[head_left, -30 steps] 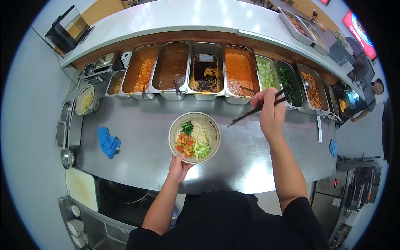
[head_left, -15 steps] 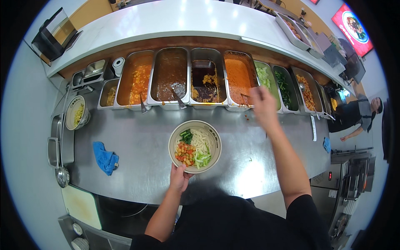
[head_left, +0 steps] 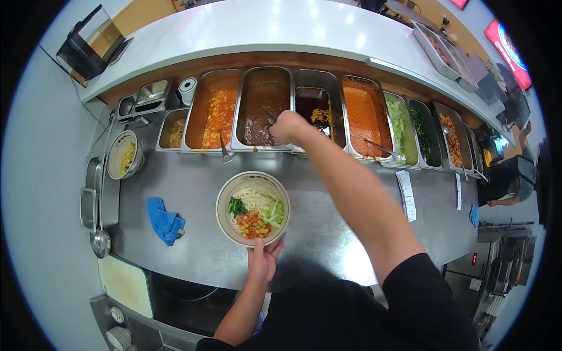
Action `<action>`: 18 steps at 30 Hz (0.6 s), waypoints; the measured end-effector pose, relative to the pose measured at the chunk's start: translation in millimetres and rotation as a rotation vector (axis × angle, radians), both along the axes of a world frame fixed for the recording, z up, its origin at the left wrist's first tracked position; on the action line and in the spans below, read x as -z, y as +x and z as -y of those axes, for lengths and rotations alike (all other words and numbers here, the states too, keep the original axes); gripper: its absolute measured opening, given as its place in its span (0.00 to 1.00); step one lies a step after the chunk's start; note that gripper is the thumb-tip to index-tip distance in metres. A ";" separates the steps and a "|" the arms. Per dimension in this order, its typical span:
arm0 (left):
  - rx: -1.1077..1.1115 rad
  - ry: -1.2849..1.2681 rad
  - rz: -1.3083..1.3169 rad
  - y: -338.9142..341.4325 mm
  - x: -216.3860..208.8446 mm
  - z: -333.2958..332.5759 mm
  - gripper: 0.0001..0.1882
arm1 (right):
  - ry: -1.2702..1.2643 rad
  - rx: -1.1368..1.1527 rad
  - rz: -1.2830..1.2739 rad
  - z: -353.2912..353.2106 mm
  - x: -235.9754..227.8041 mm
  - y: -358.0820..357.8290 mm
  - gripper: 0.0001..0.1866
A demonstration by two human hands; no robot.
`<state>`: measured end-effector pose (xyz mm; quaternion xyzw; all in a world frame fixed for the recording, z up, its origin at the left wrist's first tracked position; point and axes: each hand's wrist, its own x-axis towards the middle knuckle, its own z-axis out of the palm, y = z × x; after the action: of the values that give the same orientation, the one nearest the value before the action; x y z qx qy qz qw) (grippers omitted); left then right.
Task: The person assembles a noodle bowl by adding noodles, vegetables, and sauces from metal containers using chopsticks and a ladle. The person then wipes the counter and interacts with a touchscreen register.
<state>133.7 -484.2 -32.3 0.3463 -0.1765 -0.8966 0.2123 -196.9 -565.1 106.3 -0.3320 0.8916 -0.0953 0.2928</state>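
My left hand [head_left: 263,263] holds a cream bowl [head_left: 220,205] by its near rim, thumb at the edge and fingers underneath. In the bowl are white noodles [head_left: 249,198], dark leafy greens [head_left: 237,207], diced red and tan pieces [head_left: 253,225] and shredded pale green lettuce [head_left: 273,212]. My right hand [head_left: 291,127] reaches over the steel pan of brown sauce [head_left: 266,88], closed around a metal utensil's handle [head_left: 269,114]. The utensil's lower end is hidden, probably by sauce and hand. One spoon [head_left: 225,151] leans in the orange-yellow chunky pan; another [head_left: 383,148] lies across the orange-red sauce pan.
More pans hold dark sauce [head_left: 310,108], lettuce [head_left: 397,126], greens [head_left: 419,131] and diced pieces [head_left: 451,137]. A blue cloth [head_left: 165,221], a bowl of yellow-green bits [head_left: 125,155] and paper strips [head_left: 406,196] are around the steel counter [head_left: 193,193]. Another person [head_left: 509,181] stands far right.
My right hand has moved left from the orange-red sauce pan to the brown sauce pan and taken the utensil handle there. The bowl has turned, bringing the diced pieces nearer me. The view has shifted.
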 end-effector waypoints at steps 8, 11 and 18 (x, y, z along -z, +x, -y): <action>0.166 -0.090 -0.049 14.8 3.6 55.3 0.30 | -0.256 0.288 0.464 -79.3 -28.2 3.8 0.07; 0.186 -0.109 -0.082 3.6 -0.6 56.3 0.31 | -0.429 0.477 0.714 -106.5 -30.2 11.6 0.06; 0.141 -0.119 -0.120 -32.6 -4.4 48.8 0.28 | -0.577 0.599 0.845 -131.9 -25.0 24.8 0.07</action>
<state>101.1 -533.0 -27.9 0.2654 -0.2405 -0.9163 0.1789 -172.1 -433.1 131.4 -0.0652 0.6905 -0.5364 0.4808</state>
